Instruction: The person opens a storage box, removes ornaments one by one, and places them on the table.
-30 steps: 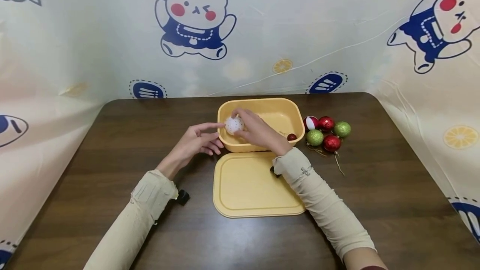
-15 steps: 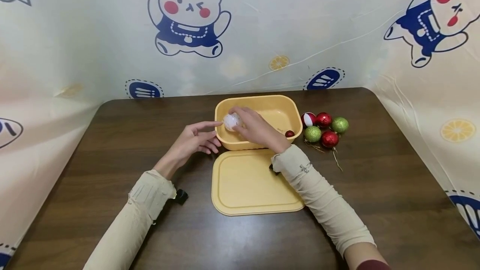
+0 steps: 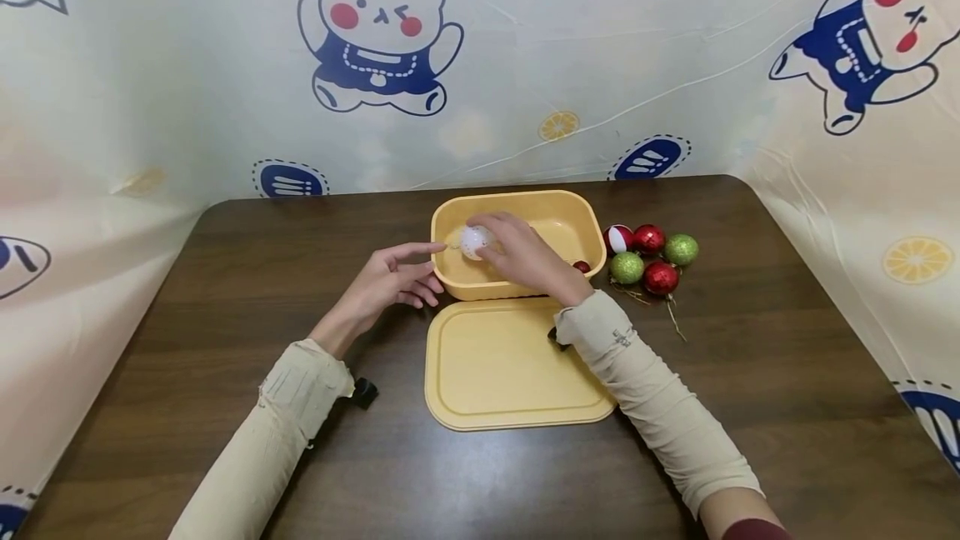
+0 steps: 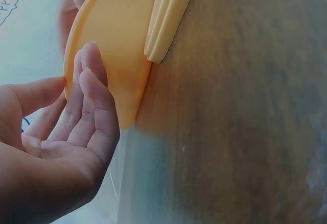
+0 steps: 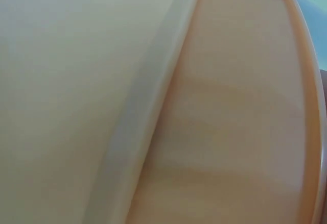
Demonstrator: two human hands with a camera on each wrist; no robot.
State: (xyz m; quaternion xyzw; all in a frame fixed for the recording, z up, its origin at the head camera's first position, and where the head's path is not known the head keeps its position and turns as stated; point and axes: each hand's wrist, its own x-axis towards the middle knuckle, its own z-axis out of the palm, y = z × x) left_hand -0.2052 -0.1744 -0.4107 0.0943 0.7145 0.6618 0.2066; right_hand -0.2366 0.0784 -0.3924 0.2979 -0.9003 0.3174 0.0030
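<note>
A yellow plastic box (image 3: 525, 286) stands near the back of the table, its top uncovered. Inside its left half, my right hand (image 3: 521, 252) grips a white speckled bauble (image 3: 474, 242) between thumb and fingers. A small dark red ball (image 3: 581, 266) lies in the box's right front corner, partly behind that hand. At the box's left end is my left hand (image 3: 393, 277), fingers loose, one fingertip touching the rim. The left wrist view shows this hand (image 4: 71, 132) beside the box's outer wall (image 4: 115, 35). In the right wrist view the held bauble is out of sight.
The yellow lid (image 3: 517, 365) lies flat in front of the box, under the right forearm. Right of the box sit two green baubles (image 3: 627, 267), two red baubles (image 3: 661, 278) and a red-and-white one (image 3: 618, 239), some with gold strings. A printed cloth (image 3: 510, 65) hangs behind the table.
My right hand has moved slightly right inside the box with the white bauble. The left hand stays at the rim. The head view has shifted a little.
</note>
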